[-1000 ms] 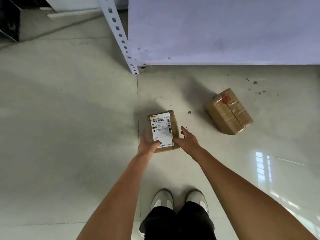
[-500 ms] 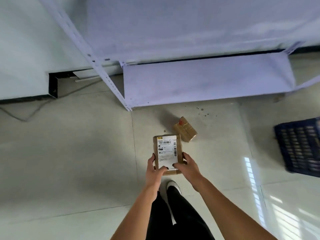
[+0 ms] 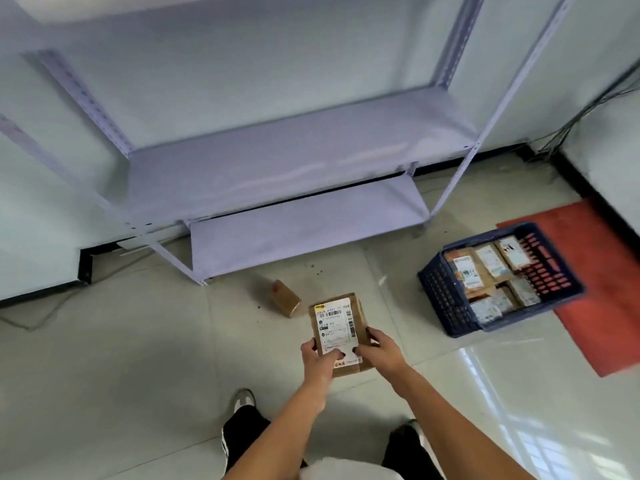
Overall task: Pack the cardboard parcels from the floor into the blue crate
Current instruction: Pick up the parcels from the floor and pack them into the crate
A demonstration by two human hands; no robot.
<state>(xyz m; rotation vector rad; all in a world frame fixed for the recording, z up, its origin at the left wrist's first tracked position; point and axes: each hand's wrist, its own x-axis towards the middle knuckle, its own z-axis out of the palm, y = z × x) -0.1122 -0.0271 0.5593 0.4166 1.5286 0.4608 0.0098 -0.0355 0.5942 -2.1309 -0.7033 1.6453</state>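
One parcel [image 3: 286, 298] lies on the floor [image 3: 104, 341] left of centre, plain brown with a red mark on top, just in front of the lower shelf [image 3: 304, 226] of the pale rack; nothing touches it, so it looks to be the last one waiting for pickup. To its right, raised above the tiles, a second parcel [image 3: 337, 327] with a white shipping label facing up is held at its near end from both sides. The left hand [image 3: 320, 355] grips the near left corner with its thumb across the label, and the right hand [image 3: 379, 348] grips the near right edge with fingers curled round the side and thumb on top. That two-sided grip probably keeps the flat box level and label-up, ready to be laid down the same way as the others. Further right the crate [image 3: 440, 292] sits partly on a red mat [image 3: 606, 271], well apart from the held parcel. Inside it, several labelled parcels lie flat side by side in rows, label up, which suggests they are being packed tightly to save room. My guess is that the step in hand is carrying this box rightward to the crate.
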